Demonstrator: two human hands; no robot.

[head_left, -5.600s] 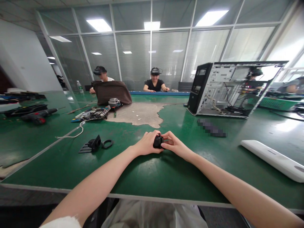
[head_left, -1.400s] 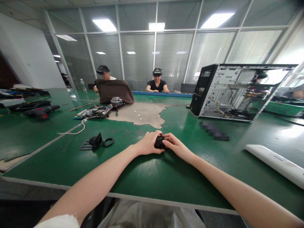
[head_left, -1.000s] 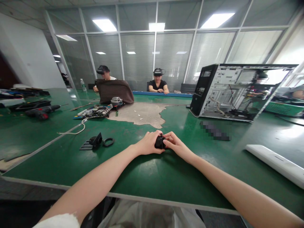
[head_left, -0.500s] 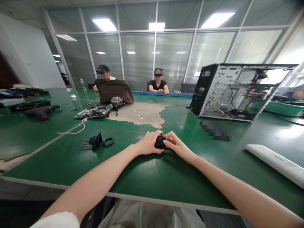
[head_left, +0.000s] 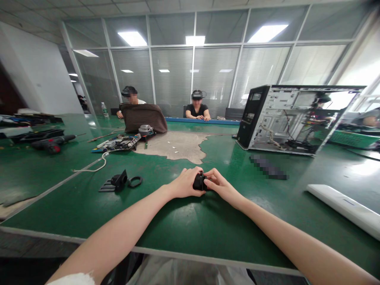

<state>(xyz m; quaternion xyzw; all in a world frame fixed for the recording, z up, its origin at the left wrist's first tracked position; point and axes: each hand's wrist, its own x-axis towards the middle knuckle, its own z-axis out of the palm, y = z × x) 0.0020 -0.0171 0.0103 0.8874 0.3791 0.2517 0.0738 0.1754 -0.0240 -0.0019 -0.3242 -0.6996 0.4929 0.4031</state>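
A small black object (head_left: 198, 182) is held between my two hands, low over the green table (head_left: 184, 225). My left hand (head_left: 186, 183) wraps round its left side, thumb below and fingers above. The fingertips of my right hand (head_left: 219, 185) pinch its right side. What kind of part it is, I cannot make out. On the table to the left lie a black slotted bracket (head_left: 118, 181) with a raised round piece and, beside it, a black ring (head_left: 135, 181).
An open computer case (head_left: 297, 118) stands at the right, with a dark blurred object (head_left: 268, 167) and a white bar (head_left: 344, 208) nearer. Left are a circuit board (head_left: 117, 143), a cable and a drill (head_left: 53, 143). Two people sit across the table.
The whole view has shifted slightly downward in the frame. Both hands stay closed around the black object, which looks slightly turned.
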